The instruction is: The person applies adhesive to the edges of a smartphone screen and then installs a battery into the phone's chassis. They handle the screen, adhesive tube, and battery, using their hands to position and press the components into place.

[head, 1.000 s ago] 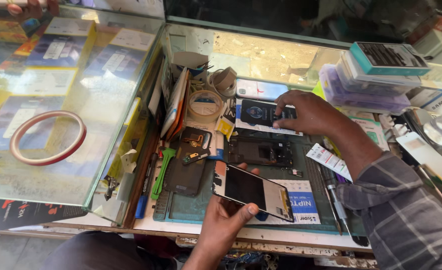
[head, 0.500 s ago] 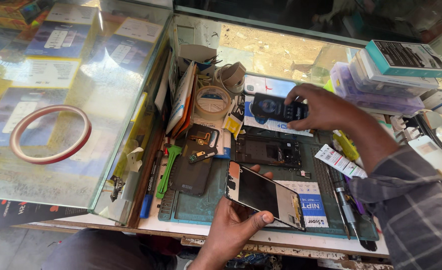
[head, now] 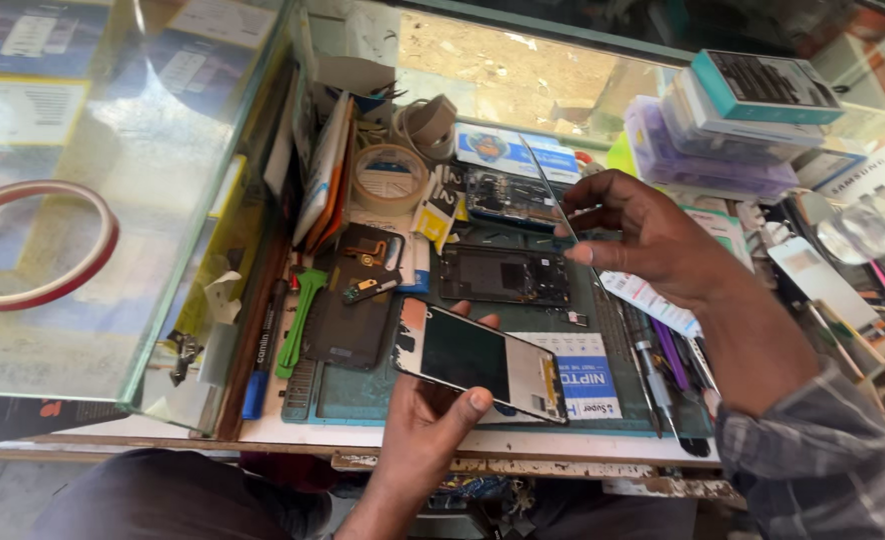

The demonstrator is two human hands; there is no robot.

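View from the head camera over a phone-repair bench. The left hand (head: 428,425) gripped a phone screen panel (head: 481,362) from below at the near edge of the green work mat (head: 363,398), fingers closed on it, thumb tip on its near edge; the panel lay tilted with its dark glass upward. The right hand (head: 653,240) hovered above the right part of the mat, its thumb and fingertips pinched together on a thin clear glass sheet (head: 555,195) seen edge-on, slanting up and away to the far left.

Compared with half a second earlier, the right hand had left the dark phone body (head: 511,197) lying at the far side of the mat and had drawn nearer and rightward with the sheet between its fingers; the left hand kept its hold on the panel in much the same place.

An opened phone frame (head: 503,275) lay on the mat between the two hands. A dark back cover (head: 355,300) rested left of it, beside a green plastic tool (head: 301,318). A roll of tape (head: 390,177) sat at the far left of the mat, and a red ring (head: 33,245) lay on the glass counter (head: 163,200) at left.
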